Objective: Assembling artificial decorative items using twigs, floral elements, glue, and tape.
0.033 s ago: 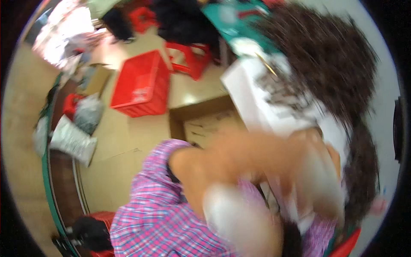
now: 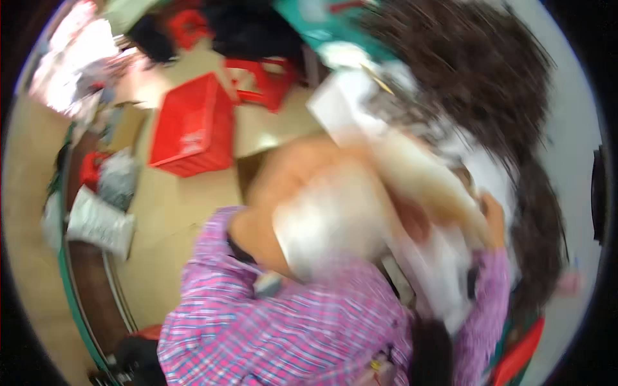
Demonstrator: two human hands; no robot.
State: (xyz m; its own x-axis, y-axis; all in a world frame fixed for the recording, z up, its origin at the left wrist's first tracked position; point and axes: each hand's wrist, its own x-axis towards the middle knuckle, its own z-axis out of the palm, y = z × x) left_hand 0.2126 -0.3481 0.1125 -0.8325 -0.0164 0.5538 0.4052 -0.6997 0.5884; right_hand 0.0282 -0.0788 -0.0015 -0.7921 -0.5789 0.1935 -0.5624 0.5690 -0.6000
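My left hand (image 2: 302, 170) reaches in from the left sleeve, badly smeared by motion. A blurred white patch (image 2: 328, 222) lies across it, and I cannot make out what it is. Further right, a pale, long blurred shape (image 2: 428, 177) stretches toward my right hand (image 2: 494, 219), which is beside the white sheet (image 2: 341, 106). The fingers of both hands are too blurred to read. On the sheet rest brown scraps (image 2: 399, 106) and a thin gold-coloured stick (image 2: 381, 82). Behind them rises a large heap of dark brown hair-like fibres (image 2: 463, 77).
A red plastic crate (image 2: 193, 128) stands on the floor to the left, near a red stool (image 2: 267, 83). Part of a cardboard box (image 2: 248, 170) shows behind my left hand. A white bag (image 2: 100, 222) and a grey plastic bag (image 2: 119, 180) lie at the far left.
My left hand has swung up and to the left. My right hand now shows more clearly at the right. The whole view has shifted slightly, moving the surroundings leftward.
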